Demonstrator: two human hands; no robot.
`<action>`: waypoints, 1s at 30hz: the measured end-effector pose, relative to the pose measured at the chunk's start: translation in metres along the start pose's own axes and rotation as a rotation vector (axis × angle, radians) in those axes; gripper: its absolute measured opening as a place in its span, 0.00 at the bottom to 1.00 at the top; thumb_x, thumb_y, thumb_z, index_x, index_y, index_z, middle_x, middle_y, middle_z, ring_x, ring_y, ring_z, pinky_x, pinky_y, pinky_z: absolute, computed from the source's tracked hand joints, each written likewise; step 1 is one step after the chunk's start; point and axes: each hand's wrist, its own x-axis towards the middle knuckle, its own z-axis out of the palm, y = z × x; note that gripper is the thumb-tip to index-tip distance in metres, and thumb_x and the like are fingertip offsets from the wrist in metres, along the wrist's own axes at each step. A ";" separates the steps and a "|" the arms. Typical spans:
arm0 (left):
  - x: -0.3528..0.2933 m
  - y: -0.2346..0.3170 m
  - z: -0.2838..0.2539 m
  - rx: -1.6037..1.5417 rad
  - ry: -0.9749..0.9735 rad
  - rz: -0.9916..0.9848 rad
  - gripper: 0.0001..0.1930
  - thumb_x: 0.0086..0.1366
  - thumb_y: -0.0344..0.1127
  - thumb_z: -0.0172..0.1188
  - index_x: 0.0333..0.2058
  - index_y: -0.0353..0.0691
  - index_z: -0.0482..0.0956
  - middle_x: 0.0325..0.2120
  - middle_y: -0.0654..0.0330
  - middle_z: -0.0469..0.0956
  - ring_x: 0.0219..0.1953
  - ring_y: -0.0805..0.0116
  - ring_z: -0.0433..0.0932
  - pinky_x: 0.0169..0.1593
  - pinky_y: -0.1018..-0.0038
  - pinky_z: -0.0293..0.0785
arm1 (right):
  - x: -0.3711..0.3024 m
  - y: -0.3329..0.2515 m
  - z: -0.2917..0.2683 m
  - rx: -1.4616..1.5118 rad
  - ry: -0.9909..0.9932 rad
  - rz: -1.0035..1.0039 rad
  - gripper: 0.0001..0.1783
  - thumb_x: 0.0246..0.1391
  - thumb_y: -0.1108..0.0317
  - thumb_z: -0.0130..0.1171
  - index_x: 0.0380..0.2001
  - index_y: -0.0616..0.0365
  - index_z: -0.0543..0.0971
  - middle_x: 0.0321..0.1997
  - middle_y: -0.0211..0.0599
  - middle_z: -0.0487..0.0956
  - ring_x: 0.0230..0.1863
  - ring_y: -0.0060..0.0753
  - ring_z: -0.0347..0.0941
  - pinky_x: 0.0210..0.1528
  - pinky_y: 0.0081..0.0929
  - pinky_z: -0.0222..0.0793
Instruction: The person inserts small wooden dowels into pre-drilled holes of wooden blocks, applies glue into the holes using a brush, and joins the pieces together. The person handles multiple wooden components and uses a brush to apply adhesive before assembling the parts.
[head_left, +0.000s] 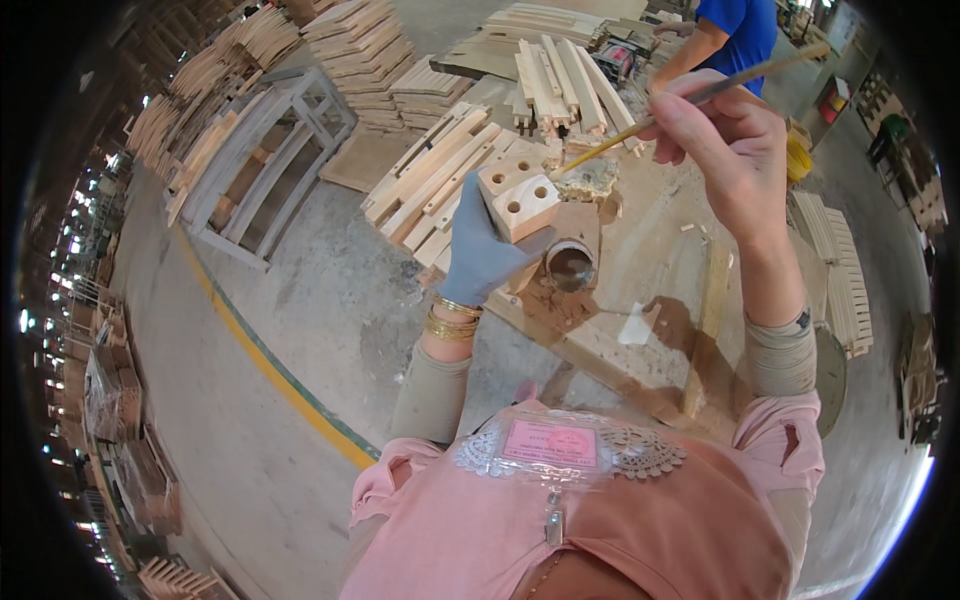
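Note:
My left hand (477, 252), in a grey glove, grips pale wooden pieces (532, 210) with several round holes in their end faces. A line between them suggests two pieces held side by side. My bare right hand (732, 145) is closed around a thin stick (612, 142), pinched between thumb and fingers. Its yellowish tip points down left and ends close to the holed faces; whether it touches them I cannot tell. Just below the wood stands a round pot (571, 266) with brownish contents, on the worktable (640, 270).
Long wooden strips (440, 170) lie at the table's left side, with more slats (565, 85) behind. A grey wooden rack (265, 165) stands on the floor to the left. Across the table is a person in a blue shirt (738, 30). Slats (835, 265) are stacked at right.

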 end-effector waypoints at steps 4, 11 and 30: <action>0.001 0.005 0.002 -0.020 0.015 0.012 0.34 0.41 0.31 0.72 0.47 0.37 0.64 0.42 0.56 0.74 0.43 0.69 0.75 0.47 0.73 0.73 | 0.010 -0.004 0.011 -0.116 -0.107 -0.022 0.11 0.54 0.64 0.59 0.31 0.64 0.79 0.24 0.29 0.78 0.25 0.14 0.72 0.26 0.12 0.68; 0.003 0.012 0.001 0.040 -0.013 0.011 0.38 0.40 0.28 0.71 0.51 0.35 0.61 0.44 0.55 0.73 0.44 0.68 0.74 0.48 0.71 0.73 | 0.017 -0.004 0.021 -0.311 -0.246 -0.010 0.11 0.51 0.65 0.61 0.26 0.65 0.80 0.16 0.31 0.75 0.18 0.12 0.66 0.19 0.17 0.59; 0.006 0.008 0.004 0.088 0.019 -0.004 0.37 0.41 0.31 0.72 0.50 0.36 0.61 0.43 0.56 0.74 0.43 0.68 0.75 0.47 0.72 0.73 | 0.030 -0.022 0.017 -0.418 -0.178 -0.085 0.10 0.54 0.67 0.58 0.33 0.65 0.78 0.24 0.31 0.77 0.24 0.15 0.71 0.24 0.13 0.66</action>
